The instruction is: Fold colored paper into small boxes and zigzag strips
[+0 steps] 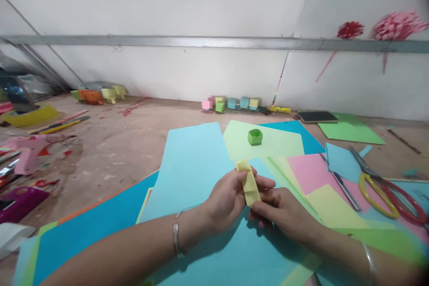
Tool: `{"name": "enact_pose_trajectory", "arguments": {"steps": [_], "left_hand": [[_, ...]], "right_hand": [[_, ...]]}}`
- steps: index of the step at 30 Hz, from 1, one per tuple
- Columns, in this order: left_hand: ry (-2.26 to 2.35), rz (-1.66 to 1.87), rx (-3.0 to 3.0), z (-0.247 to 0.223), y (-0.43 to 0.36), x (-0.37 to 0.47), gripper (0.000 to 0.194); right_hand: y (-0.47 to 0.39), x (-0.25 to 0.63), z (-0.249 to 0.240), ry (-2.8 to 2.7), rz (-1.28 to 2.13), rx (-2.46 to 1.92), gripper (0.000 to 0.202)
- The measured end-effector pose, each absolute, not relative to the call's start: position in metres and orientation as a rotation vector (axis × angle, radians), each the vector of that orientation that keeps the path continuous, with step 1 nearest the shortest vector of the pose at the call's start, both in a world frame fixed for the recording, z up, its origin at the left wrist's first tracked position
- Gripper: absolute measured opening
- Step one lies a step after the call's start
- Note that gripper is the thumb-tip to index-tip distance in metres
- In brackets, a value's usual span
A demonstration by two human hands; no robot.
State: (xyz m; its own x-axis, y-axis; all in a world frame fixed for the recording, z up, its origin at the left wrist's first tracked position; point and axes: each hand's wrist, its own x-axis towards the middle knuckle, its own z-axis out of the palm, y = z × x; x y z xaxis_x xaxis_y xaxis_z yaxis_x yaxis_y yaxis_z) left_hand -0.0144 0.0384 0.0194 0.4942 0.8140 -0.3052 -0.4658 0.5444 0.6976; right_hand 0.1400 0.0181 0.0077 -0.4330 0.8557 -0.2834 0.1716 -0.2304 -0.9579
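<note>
Between my two hands is a narrow strip of folded yellow paper [250,184], creased across its width and held tilted above light blue sheets. My left hand [228,194] grips its upper part, thumb on the front face and fingers behind. The lower end is pinched by my right hand [279,210], with the thumb in front; some of its fingers are hidden beneath. Just beyond the hands, a small green folded paper box [255,137] sits on a pale green sheet [231,136].
Scissors [378,183] and a silver pen [345,190] lie at right on coloured paper. A phone [317,117] and small paper boxes [232,103] stand along the wall. A pink glue gun [28,152], yellow tape [31,116] and a purple tool [22,201] are at left.
</note>
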Motion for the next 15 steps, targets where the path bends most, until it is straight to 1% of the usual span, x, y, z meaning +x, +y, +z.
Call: {"name": "enact_pose_trajectory", "arguments": {"steps": [5,8,10,12,15], "left_hand": [[0.679,0.836,0.567,0.017,0.041,-0.015,0.021],[0.674,0.87,0.516,0.015,0.043,-0.016,0.021],[0.678,0.903,0.489,0.016,0.045,-0.017,0.02],[0.691,0.945,0.449,0.017,0.047,-0.017,0.02],[0.721,0.959,0.35,0.021,0.051,-0.017,0.018]], "right_hand": [[0.02,0.142,-0.003,-1.391,1.882,-1.152,0.052],[0.022,0.142,-0.003,-1.362,1.936,-1.127,0.053],[0.023,0.142,0.001,-1.376,1.934,-1.15,0.048],[0.023,0.142,0.006,-1.422,1.88,-1.183,0.037],[0.02,0.143,0.011,-1.548,1.631,-1.253,0.017]]}}
